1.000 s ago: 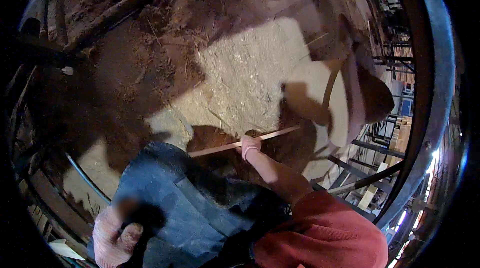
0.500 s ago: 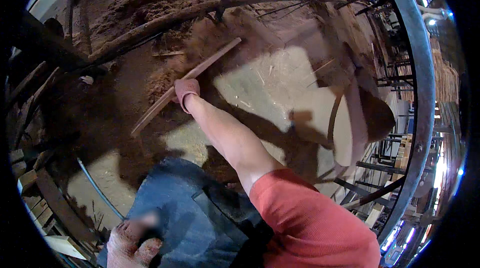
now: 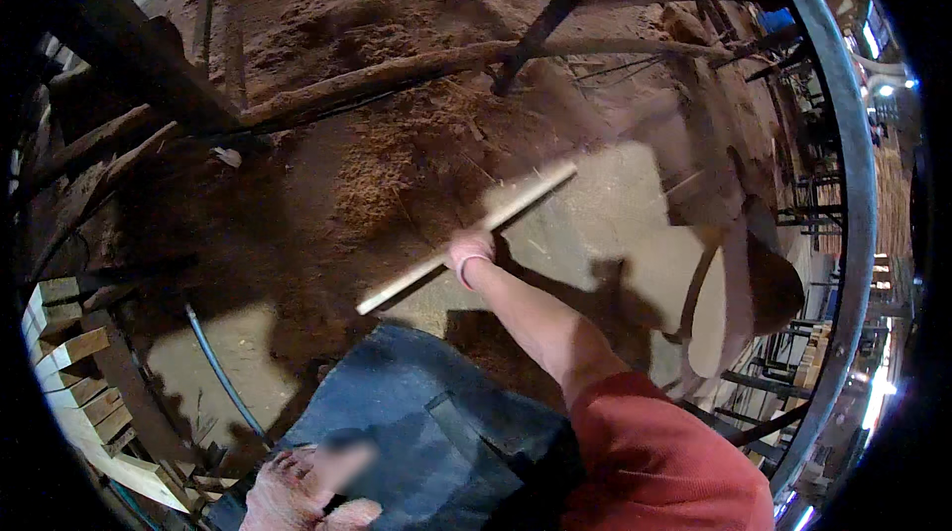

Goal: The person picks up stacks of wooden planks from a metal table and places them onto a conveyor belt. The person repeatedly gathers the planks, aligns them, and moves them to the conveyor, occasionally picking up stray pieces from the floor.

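A long, pale wooden strip lies slanted across the dusty ground ahead of me. My right hand, in a pinkish glove, is closed around its middle, with the arm stretched forward. Along the strip's far side spreads loose brown sawdust. Low at the left, my gloved left hand rests by my blue trouser leg, its thumb apart from the fingers. A blurred patch hides part of its fingers. I see nothing clearly held in it.
A thin bluish rod slants beside my leg. Stacked wood blocks stand at the left. A rough wooden rail and dark posts cross beyond the sawdust. At the right, a curved metal bar rises near a brown round-edged object.
My right hand has drawn the wooden strip nearer and to the right, onto the pale, lit ground. The view has shifted too. My left hand stays by my leg.
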`<action>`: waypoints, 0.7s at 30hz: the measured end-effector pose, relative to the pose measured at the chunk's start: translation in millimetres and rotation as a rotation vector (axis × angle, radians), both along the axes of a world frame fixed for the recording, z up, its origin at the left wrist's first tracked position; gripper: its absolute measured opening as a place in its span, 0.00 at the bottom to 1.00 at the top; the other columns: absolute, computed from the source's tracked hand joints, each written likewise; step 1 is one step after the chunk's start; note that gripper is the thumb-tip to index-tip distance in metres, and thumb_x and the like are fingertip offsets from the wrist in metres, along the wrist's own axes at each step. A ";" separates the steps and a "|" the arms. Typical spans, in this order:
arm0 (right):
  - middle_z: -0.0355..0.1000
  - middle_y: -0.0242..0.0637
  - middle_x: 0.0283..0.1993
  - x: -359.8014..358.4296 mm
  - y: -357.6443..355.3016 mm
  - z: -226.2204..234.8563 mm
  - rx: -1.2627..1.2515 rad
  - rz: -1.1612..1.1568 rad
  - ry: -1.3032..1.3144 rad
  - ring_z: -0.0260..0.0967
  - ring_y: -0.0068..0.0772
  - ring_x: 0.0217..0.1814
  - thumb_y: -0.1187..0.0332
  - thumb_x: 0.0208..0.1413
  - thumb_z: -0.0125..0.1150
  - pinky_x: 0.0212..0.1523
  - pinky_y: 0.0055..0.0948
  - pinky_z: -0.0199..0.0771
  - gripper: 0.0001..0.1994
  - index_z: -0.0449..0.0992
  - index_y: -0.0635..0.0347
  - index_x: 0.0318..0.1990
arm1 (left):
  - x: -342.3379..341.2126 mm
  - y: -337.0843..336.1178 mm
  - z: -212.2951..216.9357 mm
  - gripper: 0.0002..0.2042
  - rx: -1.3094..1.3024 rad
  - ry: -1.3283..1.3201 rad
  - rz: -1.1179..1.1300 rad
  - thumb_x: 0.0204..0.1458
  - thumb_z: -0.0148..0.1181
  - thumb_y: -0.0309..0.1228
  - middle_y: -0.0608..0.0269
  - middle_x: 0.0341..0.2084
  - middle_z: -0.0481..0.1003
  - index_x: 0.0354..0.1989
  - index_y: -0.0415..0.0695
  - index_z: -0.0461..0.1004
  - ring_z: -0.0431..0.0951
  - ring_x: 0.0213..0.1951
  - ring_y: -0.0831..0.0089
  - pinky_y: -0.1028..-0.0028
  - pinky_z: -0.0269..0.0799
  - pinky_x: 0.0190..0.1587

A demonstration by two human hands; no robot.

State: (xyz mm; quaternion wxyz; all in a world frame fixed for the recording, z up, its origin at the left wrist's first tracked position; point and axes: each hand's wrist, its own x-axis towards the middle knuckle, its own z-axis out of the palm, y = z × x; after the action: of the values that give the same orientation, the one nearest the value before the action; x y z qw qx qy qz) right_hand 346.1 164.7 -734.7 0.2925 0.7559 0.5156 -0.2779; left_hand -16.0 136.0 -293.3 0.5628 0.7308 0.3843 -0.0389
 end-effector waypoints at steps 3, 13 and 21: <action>0.87 0.41 0.48 -67.0 68.2 6.1 0.093 -0.082 0.155 0.87 0.45 0.49 0.61 0.67 0.58 0.44 0.43 0.84 0.14 0.89 0.56 0.46 | -3.2 -6.1 -3.1 0.24 -0.004 0.002 0.059 0.64 0.68 0.44 0.43 0.49 0.82 0.64 0.44 0.80 0.81 0.52 0.41 0.53 0.76 0.57; 0.88 0.41 0.51 -134.4 131.8 -5.5 0.247 -0.264 0.250 0.86 0.43 0.50 0.63 0.72 0.56 0.45 0.47 0.83 0.14 0.90 0.53 0.50 | 0.4 -13.1 -5.6 0.25 0.059 -0.086 0.039 0.64 0.67 0.44 0.39 0.44 0.79 0.65 0.42 0.78 0.79 0.46 0.35 0.50 0.75 0.50; 0.85 0.53 0.50 -205.8 89.8 -0.6 0.483 -1.141 0.598 0.84 0.60 0.49 0.63 0.65 0.61 0.49 0.49 0.85 0.11 0.85 0.58 0.44 | 2.1 -20.1 -7.4 0.26 0.080 0.020 0.048 0.63 0.68 0.44 0.40 0.47 0.82 0.65 0.43 0.79 0.81 0.50 0.38 0.50 0.76 0.54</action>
State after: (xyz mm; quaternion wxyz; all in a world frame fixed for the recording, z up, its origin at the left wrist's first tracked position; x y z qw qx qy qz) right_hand 140.4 254.5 -735.3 -0.2309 0.8441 0.1429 -0.4624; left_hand -13.8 115.9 -300.7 0.5301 0.7428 0.4087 -0.0173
